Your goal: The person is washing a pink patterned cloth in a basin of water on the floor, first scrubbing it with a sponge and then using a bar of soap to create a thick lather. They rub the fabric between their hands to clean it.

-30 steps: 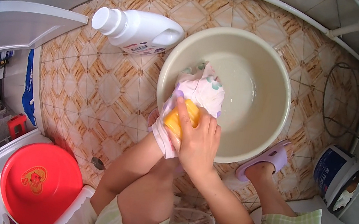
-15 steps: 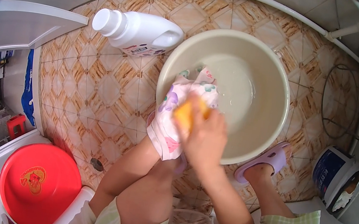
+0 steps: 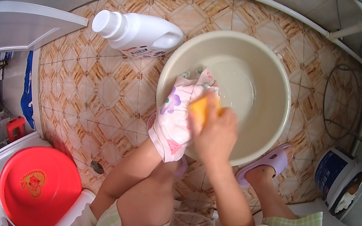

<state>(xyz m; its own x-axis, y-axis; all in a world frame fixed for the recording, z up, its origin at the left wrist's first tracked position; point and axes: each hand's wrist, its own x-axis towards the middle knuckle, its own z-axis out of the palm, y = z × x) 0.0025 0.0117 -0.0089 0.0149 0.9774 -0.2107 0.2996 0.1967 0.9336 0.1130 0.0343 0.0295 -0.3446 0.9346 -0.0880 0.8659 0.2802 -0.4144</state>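
Observation:
In my right hand (image 3: pixel 216 137) is a yellow-orange bar of soap (image 3: pixel 201 107), gripped between thumb and fingers. The bar sits at the right edge of a pink-white cloth (image 3: pixel 175 117) printed with purple, green and pink flowers. That cloth is draped over the end of my left forearm (image 3: pixel 131 169), so my left hand and its fingers are hidden. Both hands are over the left side of a large cream basin (image 3: pixel 286 106), which stands on the floor with a little water at its bottom.
A white detergent bottle (image 3: pixel 147 30) lies left of the basin. Near left is a red basin (image 3: pixel 39 199). Right of my purple slipper (image 3: pixel 268 165) stands a white-and-blue bucket (image 3: pixel 331 171). A white pipe (image 3: pixel 275 6) runs along the far wall.
My right hand and the soap have shifted right across the cloth, uncovering more of its middle. The cloth and my left forearm stay nearly in place.

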